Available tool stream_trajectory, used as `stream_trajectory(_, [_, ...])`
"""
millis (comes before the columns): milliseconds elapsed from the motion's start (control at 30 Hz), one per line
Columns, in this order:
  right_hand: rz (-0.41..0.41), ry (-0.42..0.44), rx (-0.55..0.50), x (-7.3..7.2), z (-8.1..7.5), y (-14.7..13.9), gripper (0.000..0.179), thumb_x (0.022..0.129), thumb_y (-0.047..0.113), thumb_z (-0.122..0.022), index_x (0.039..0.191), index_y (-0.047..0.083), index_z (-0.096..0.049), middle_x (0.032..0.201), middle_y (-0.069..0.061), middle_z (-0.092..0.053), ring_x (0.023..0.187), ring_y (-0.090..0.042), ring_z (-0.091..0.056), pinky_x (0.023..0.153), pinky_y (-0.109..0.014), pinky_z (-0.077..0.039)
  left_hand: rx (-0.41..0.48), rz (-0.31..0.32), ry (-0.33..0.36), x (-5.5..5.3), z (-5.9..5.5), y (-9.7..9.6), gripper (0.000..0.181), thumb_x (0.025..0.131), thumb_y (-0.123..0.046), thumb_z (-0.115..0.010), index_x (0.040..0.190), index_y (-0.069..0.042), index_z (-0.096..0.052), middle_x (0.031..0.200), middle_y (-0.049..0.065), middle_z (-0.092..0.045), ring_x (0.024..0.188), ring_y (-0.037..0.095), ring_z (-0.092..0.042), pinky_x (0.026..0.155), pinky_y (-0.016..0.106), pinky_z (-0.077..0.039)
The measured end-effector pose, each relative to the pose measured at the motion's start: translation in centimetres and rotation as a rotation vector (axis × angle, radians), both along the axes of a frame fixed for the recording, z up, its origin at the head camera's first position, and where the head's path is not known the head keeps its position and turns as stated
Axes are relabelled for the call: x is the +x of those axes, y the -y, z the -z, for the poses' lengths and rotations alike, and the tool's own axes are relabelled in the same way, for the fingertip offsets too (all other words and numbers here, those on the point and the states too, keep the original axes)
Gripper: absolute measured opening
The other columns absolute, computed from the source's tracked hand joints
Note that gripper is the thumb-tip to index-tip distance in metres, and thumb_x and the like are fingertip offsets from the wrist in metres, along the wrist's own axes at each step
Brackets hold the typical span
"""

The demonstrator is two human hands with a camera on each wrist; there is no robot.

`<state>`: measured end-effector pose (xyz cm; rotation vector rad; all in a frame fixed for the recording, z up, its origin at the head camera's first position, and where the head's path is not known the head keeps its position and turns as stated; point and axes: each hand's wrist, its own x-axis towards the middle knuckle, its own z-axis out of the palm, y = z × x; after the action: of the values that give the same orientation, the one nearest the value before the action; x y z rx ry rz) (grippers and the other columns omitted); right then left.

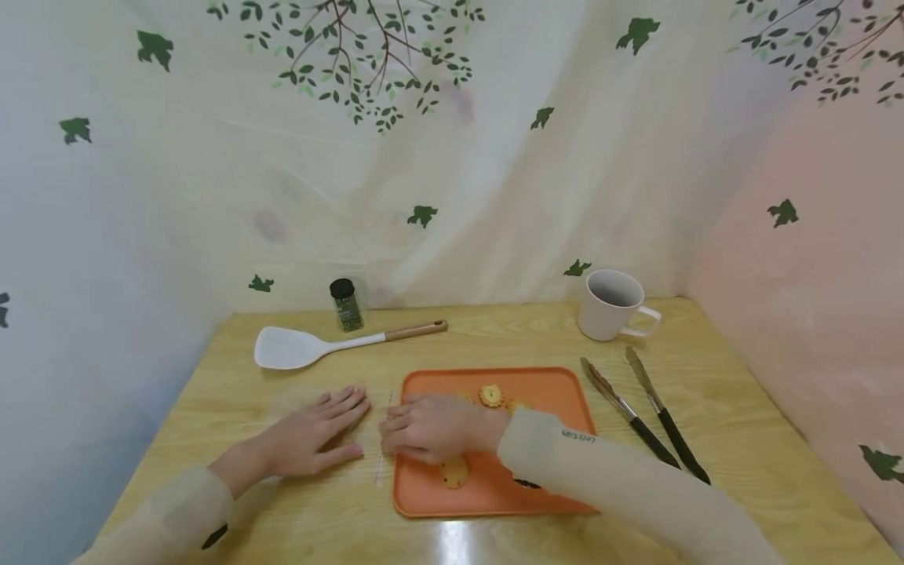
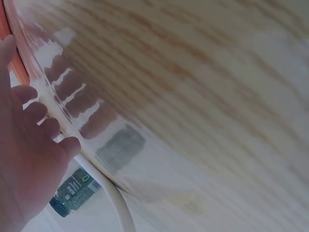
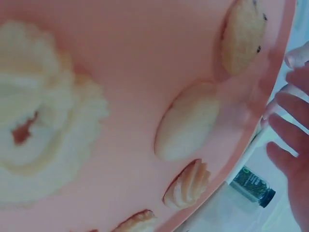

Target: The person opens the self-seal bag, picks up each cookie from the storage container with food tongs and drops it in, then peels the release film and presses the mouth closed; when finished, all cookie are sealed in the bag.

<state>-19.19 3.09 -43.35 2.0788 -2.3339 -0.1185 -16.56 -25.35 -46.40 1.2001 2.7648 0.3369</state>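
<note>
An orange tray (image 1: pixel 508 502) with several cookies on it lies on the table. My right hand (image 1: pixel 431 428) is over its left side, fingers pointing left across the rim and gripping nothing that shows. A scalloped cookie (image 1: pixel 491 395) lies behind the right wrist, and a speckled oval cookie (image 1: pixel 455 472) lies in front of that hand. In the right wrist view a smooth oval cookie (image 3: pixel 187 122) and a ridged cookie (image 3: pixel 187 184) line the rim. My left hand (image 1: pixel 307 435) is left of the tray, palm down with fingers extended. Between the hands runs a thin, pale line (image 1: pixel 379 471); its kind is unclear.
A white spatula (image 1: pixel 289 348) with a wooden handle lies behind the left hand, near a black-capped seasoning jar (image 1: pixel 348 308). At the back right stands a white mug (image 1: pixel 607 310). Black-handled tongs (image 1: pixel 653 439) lie right of the tray. Hanging cloth (image 1: pixel 452 157) surrounds the table.
</note>
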Motion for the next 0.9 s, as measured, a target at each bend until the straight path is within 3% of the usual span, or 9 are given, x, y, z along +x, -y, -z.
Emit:
stream_trajectory(100, [0.004, -0.013, -0.094, 0.0, 0.5, 0.0, 0.029, 0.108, 0.019, -0.050, 0.128, 0.016, -0.069, 0.128, 0.001, -0.067, 0.122, -0.017, -0.059, 0.109, -0.032, -0.042, 0.024, -0.008, 0.007, 0.3, 0.2, -0.1, 0.072, 0.105, -0.053, -0.049, 0.157, -0.005, -0.036, 0.163, 0.019, -0.029, 0.149, 0.038, -0.027, 0.114, 0.063, -0.027])
stream_trajectory(200, [0.002, -0.064, -0.130, -0.2, 0.9, 0.0, 0.027, 0.107, 0.022, -0.051, 0.126, 0.017, -0.070, 0.123, 0.005, -0.067, 0.118, -0.014, -0.056, 0.108, -0.028, -0.040, 0.031, -0.017, 0.003, 0.4, 0.4, 0.0, 0.071, 0.104, -0.052, -0.051, 0.156, -0.005, -0.038, 0.162, 0.018, -0.030, 0.149, 0.037, -0.027, 0.114, 0.062, -0.027])
stream_trajectory(400, [0.003, -0.077, -0.068, -0.3, 1.5, -0.3, 0.035, 0.110, 0.034, -0.044, 0.134, 0.022, -0.066, 0.137, 0.004, -0.060, 0.132, -0.016, -0.048, 0.114, -0.034, -0.035, 0.044, 0.006, 0.002, 0.4, 0.6, 0.1, 0.072, 0.104, -0.050, -0.053, 0.154, -0.001, -0.039, 0.160, 0.021, -0.032, 0.147, 0.040, -0.029, 0.113, 0.061, -0.030])
stream_trajectory(633, [0.060, -0.079, 0.035, -0.8, 1.6, -0.5, 0.047, 0.112, 0.043, -0.031, 0.148, 0.022, -0.055, 0.153, 0.002, -0.048, 0.144, -0.020, -0.038, 0.118, -0.041, -0.030, 0.045, -0.007, -0.007, 0.0, 0.0, 0.0, 0.070, 0.103, -0.047, -0.056, 0.153, 0.000, -0.041, 0.159, 0.021, -0.034, 0.147, 0.039, -0.031, 0.114, 0.061, -0.030])
stream_trajectory(900, [0.113, 0.005, 0.112, -0.2, 1.7, -0.4, 0.050, 0.111, 0.047, -0.027, 0.153, 0.028, -0.047, 0.159, 0.005, -0.040, 0.149, -0.019, -0.031, 0.119, -0.045, -0.027, 0.045, -0.025, -0.002, 0.2, 0.5, 0.1, 0.069, 0.104, -0.048, -0.054, 0.152, 0.000, -0.043, 0.158, 0.021, -0.036, 0.146, 0.040, -0.032, 0.112, 0.062, -0.031])
